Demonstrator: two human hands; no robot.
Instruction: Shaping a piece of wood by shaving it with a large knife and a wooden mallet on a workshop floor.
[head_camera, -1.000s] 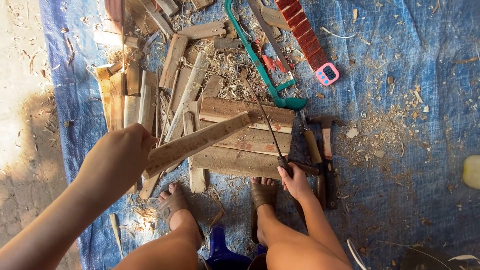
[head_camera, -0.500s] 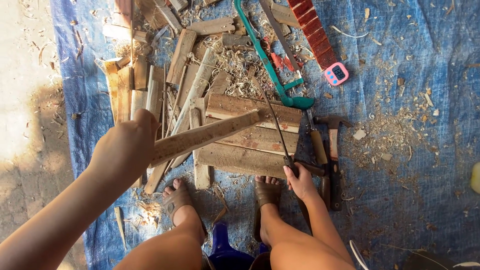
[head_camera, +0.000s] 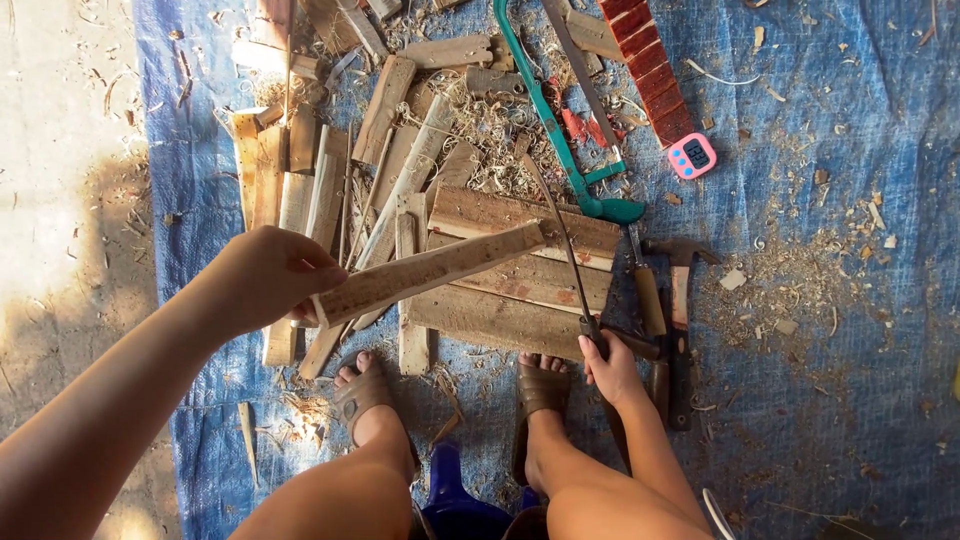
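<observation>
I see my left hand (head_camera: 268, 280) clenched around the near end of a long wooden slat (head_camera: 430, 272), which slants up and to the right across a small pallet of joined planks (head_camera: 520, 285). The slat's far end reaches the pallet's upper edge, where it meets the blade of a long knife (head_camera: 560, 235). My right hand (head_camera: 610, 365) grips the knife's handle at the pallet's lower right corner, fingers wrapped tight, and the thin blade runs up and slightly left from there to touch the slat's tip. Both sandalled feet (head_camera: 365, 395) rest at the pallet's near edge on a blue tarp (head_camera: 850, 150) strewn with shavings. Just right of the knife hand lies a hammer (head_camera: 680, 300) with a wooden handle. Above it a green-framed hacksaw (head_camera: 555, 120) lies diagonally, and near that a small pink timer (head_camera: 692, 156) sits at the end of a red strip. A heap of wood offcuts (head_camera: 320, 180) lies to the left of the pallet.
</observation>
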